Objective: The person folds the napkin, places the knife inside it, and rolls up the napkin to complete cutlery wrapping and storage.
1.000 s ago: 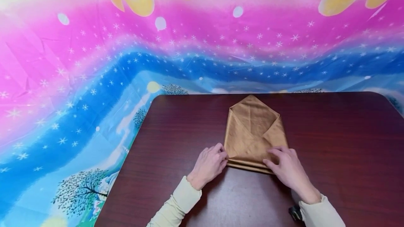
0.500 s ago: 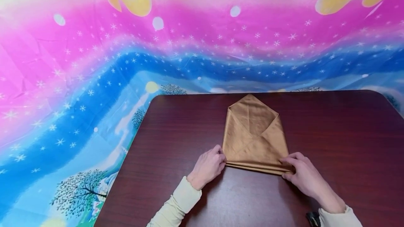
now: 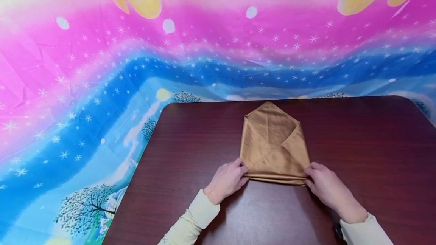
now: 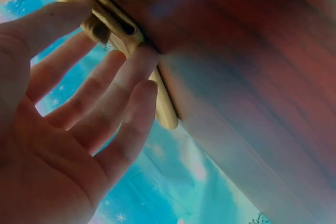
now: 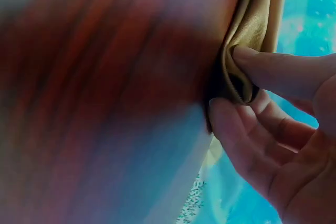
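A golden-brown satin cloth [image 3: 276, 158] lies folded on the table, shaped like an open envelope with its point toward the far edge. Its near edge is rolled into a layered fold. At the near left corner my left hand [image 3: 227, 180] pinches that fold; in the left wrist view the thumb presses the cloth [image 4: 113, 22] while the other fingers lie along its side. My right hand [image 3: 328, 188] grips the near right corner, and in the right wrist view the thumb and fingers close around the rolled end of the cloth [image 5: 254, 30].
The dark reddish-brown table [image 3: 190, 139] has rounded far corners. Behind it and along its left side hangs a pink and blue printed backdrop [image 3: 218, 41] with snowflakes and trees. A dark band [image 3: 338, 233] shows at the right sleeve.
My right hand has moved right, from the middle of the near fold to its right corner, and grips there. The left hand stays at the left corner, having shifted only slightly.
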A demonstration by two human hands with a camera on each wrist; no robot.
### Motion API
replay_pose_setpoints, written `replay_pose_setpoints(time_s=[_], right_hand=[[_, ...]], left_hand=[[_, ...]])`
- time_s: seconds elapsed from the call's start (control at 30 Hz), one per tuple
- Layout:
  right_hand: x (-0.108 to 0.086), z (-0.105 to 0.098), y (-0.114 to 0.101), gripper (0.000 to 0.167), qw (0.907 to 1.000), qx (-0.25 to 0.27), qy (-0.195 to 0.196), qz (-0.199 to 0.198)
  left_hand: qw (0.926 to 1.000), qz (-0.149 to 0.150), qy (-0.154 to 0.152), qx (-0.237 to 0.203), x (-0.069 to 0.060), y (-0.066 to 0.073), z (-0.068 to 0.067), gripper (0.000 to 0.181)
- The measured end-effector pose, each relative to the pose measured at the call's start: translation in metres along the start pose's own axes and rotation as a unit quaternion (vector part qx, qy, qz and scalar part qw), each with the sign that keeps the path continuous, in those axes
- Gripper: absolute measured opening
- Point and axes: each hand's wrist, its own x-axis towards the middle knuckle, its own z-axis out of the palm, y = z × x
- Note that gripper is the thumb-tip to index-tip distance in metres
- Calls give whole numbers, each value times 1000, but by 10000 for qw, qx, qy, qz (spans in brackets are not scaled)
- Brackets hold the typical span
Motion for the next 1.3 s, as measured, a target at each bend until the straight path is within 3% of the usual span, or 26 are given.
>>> replay_pose_setpoints(time_s=[0.33,0.7,0.97,1.3], right_hand=[[-4,4,8,36,9954,55,266,-913],[1,3,4,27,9970,-371,38,-680],[5,4,0,24,9964,-472,-3,-701],[0,6,0,26,9911,-489,196,-1222]], left_hand=[[9997,199,35,-110,1,-3,2,9],[9992,97,-156,-342,0,-4,0,12],[9984,-20,-2,-558,-2,-7,0,13],[9989,73,183,420,-6,-4,5,12]])
